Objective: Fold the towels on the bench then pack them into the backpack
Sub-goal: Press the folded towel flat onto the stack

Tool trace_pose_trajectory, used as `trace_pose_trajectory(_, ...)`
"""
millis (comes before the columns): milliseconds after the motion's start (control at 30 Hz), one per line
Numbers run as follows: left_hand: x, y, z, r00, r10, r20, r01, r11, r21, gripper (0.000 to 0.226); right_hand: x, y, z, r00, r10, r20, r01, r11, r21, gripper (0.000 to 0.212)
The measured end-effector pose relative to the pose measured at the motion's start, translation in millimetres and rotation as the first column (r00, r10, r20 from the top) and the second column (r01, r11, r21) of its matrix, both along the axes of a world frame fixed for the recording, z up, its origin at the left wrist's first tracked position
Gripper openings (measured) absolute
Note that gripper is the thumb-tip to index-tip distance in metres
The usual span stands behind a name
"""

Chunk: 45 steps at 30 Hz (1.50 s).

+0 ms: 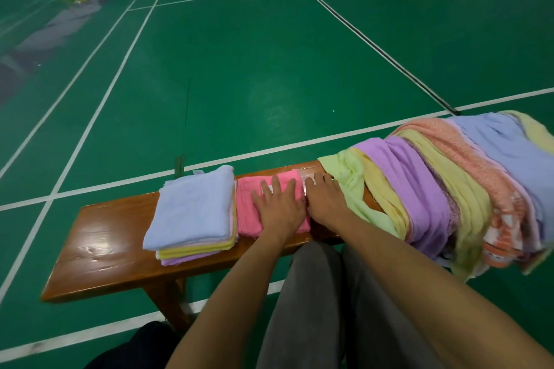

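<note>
Grey trousers (pixel 311 308) are nearest. A wooden bench (pixel 99 249) carries loose towels (pixel 443 189) at right and a folded stack (pixel 192 213) at left. Between them, the left hand (pixel 277 208) presses flat, fingers spread, on a pink towel (pixel 248 216); the right hand (pixel 325 201) lies open just beside it.

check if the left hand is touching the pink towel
Touching. The head view shows the left hand lying flat on the pink towel, fingers spread over its top, no gap.

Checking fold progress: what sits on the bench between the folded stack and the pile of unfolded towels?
In the head view, a pink towel lies there, with the left hand flat on it and the right hand pressing its right edge.
</note>
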<state>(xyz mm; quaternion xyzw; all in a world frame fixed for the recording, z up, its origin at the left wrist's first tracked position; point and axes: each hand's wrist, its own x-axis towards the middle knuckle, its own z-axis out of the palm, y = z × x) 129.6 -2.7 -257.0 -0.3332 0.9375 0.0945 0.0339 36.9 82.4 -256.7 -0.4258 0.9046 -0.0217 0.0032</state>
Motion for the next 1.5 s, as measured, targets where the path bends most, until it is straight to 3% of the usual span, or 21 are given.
trace_pose_trajectory(133, -19, 27, 6, 0.989, -0.083, -0.123, 0.087, 0.996, 0.026, 0.041, -8, 19, 8, 0.986, -0.162, -0.041, 0.165, 0.984, 0.066, 0.053)
trace_pose_trajectory(200, -30, 37, 8, 0.977, -0.083, -0.198, 0.098, 0.993, 0.067, 0.029, -17, 29, 8, 0.948, -0.318, 0.024, 0.315, 0.945, 0.083, 0.058)
trace_pose_trajectory(267, -41, 47, 9, 0.964, -0.048, -0.263, 0.103, 0.975, 0.199, 0.024, -27, 39, 10, 0.88, -0.439, 0.183, 0.435, 0.898, 0.065, 0.045)
trace_pose_trajectory(367, -56, 58, 6, 0.961, 0.103, -0.258, 0.042, 0.864, 0.502, 0.022, -41, 50, 10, 0.83, -0.413, 0.374, 0.437, 0.899, 0.025, 0.029)
trace_pose_trajectory(467, -76, 60, -3, 0.93, 0.339, -0.144, -0.125, 0.658, 0.743, 0.044, -54, 53, 14, 0.769, -0.368, 0.522, 0.45, 0.893, -0.033, 0.024)
trace_pose_trajectory(567, -95, 53, -19, 0.796, 0.604, -0.048, -0.214, 0.355, 0.91, 0.067, -69, 59, 18, 0.647, -0.291, 0.705, 0.493, 0.865, -0.096, 0.031)
trace_pose_trajectory(667, -86, 65, 16, 0.736, 0.675, 0.053, -0.09, 0.021, 0.996, 0.056, -71, 61, 31, 0.499, -0.183, 0.847, 0.568, 0.807, -0.161, 0.034)
trace_pose_trajectory(767, -92, 69, 30, 0.747, 0.662, 0.058, 0.033, -0.124, 0.992, 0.059, -72, 57, 51, 0.39, -0.093, 0.916, 0.677, 0.704, -0.217, 0.026)
trace_pose_trajectory(833, -97, 67, 38, 0.733, 0.679, 0.025, 0.099, -0.144, 0.985, 0.066, -77, 53, 67, 0.374, -0.021, 0.927, 0.705, 0.656, -0.27, 0.022)
trace_pose_trajectory(933, -91, 57, 60, 0.666, 0.736, -0.12, 0.129, 0.045, 0.991, 0.034, -92, 47, 86, 0.366, 0.002, 0.931, 0.791, 0.527, -0.312, 0.035)
trace_pose_trajectory(1000, -90, 39, 66, 0.563, 0.808, -0.174, 0.136, 0.117, 0.984, 0.015, -97, 52, 93, 0.345, -0.049, 0.937, 0.813, 0.514, -0.272, 0.056)
trace_pose_trajectory(1067, -87, 21, 76, 0.492, 0.858, -0.148, 0.206, 0.051, 0.977, 0.02, -93, 57, 99, 0.226, 0.003, 0.974, 0.794, 0.579, -0.186, 0.068)
trace_pose_trajectory(1133, -85, 11, 91, 0.451, 0.882, -0.132, 0.284, -0.002, 0.959, 0.018, -86, 59, 112, 0.066, 0.189, 0.98, 0.728, 0.663, -0.177, 0.058)
trace_pose_trajectory(1167, -85, 6, 98, 0.442, 0.887, -0.136, 0.312, -0.009, 0.95, 0.019, -83, 60, 121, -0.009, 0.297, 0.955, 0.743, 0.642, -0.192, 0.06)
trace_pose_trajectory(1267, -88, -7, 120, 0.493, 0.847, -0.2, 0.371, 0.003, 0.928, 0.038, -86, 52, 129, -0.161, 0.543, 0.824, 0.881, 0.455, -0.128, 0.074)
trace_pose_trajectory(1300, -94, -15, 118, 0.511, 0.83, -0.224, 0.386, 0.012, 0.923, 0.05, -83, 49, 132, -0.177, 0.547, 0.818, 0.885, 0.453, -0.111, 0.076)
trace_pose_trajectory(1367, -89, -17, 130, 0.605, 0.758, -0.243, 0.366, 0.006, 0.93, 0.058, -79, 40, 126, -0.203, 0.475, 0.856, 0.831, 0.546, -0.106, 0.076)
trace_pose_trajectory(1467, -69, -6, 155, 0.663, 0.709, -0.239, 0.362, -0.024, 0.932, 0.021, -70, 35, 136, -0.206, 0.41, 0.889, 0.736, 0.663, -0.135, 0.082)
trace_pose_trajectory(1500, -70, -11, 152, 0.665, 0.71, -0.231, 0.391, -0.067, 0.918, 0.027, -67, 34, 145, -0.162, 0.425, 0.891, 0.729, 0.66, -0.182, 0.073)
